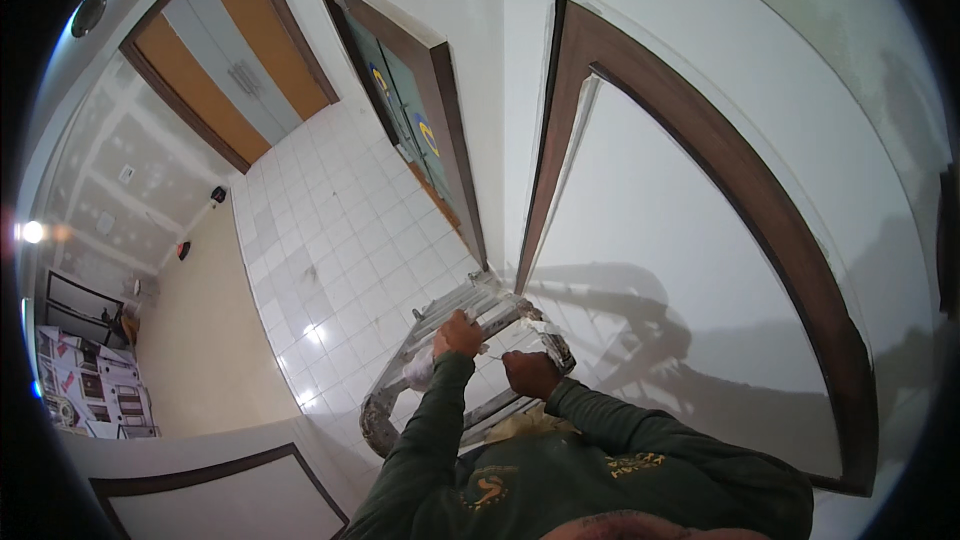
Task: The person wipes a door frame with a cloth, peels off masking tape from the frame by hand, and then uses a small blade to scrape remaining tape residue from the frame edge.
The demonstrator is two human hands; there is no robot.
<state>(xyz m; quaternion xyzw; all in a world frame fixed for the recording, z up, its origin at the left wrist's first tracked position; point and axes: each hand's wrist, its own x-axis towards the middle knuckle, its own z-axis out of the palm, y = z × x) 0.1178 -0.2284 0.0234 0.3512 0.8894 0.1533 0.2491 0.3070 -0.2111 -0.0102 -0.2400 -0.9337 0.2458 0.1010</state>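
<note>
My left hand (458, 336) is closed, held over the top of a paint-splashed metal stepladder (478, 306). Beside its wrist hangs a pale, crumpled bundle (419, 370) that looks like plastic or cloth, and whether the fingers grip it is unclear. Close by on the right, my right hand (532, 374) is curled into a fist. A small, thin light-coloured piece shows between the two hands, too small to name. Both forearms wear dark green sleeves. Near the right hand, a whitish scrap (541, 328) lies on the ladder's splattered end.
A brown-framed white door panel (700, 240) stands close on the right. Ahead is a brown door frame (440, 90) with glass doors. White floor tiles (330, 240) stretch left to a beige floor strip (205, 310). Orange-and-grey double doors (235, 45) stand far off, printed boxes (95, 380) at far left.
</note>
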